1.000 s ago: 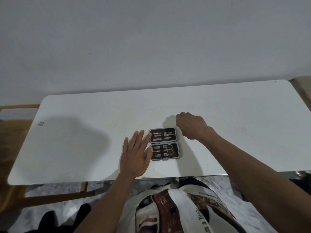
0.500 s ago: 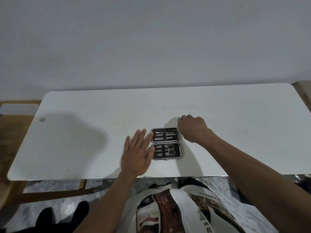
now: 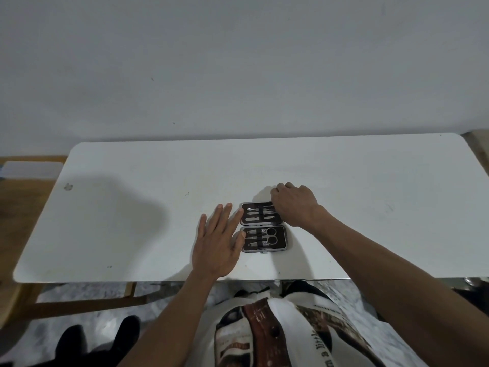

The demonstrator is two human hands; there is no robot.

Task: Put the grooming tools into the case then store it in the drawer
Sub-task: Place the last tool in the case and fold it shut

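Observation:
A small black grooming case (image 3: 281,238) lies open flat on the white table (image 3: 132,221), near its front edge. Its near half holds scissors (image 3: 270,235) and other metal tools under straps. The far half (image 3: 258,213) holds several slim metal tools. My left hand (image 3: 215,245) lies flat on the table with straight fingers, touching the case's left edge. My right hand (image 3: 295,205) has curled fingers over the far half's right end and far corner, hiding that part. No drawer is in view.
A plain wall rises right behind the table. A wooden floor and a pale flat object (image 3: 31,169) lie off the table's left end. My lap and a printed garment (image 3: 277,329) are below the front edge, and a wooden frame (image 3: 79,304) shows under the table.
My right hand has slid from beside the far half's right corner onto its right end. My left hand has stayed flat at the case's left edge.

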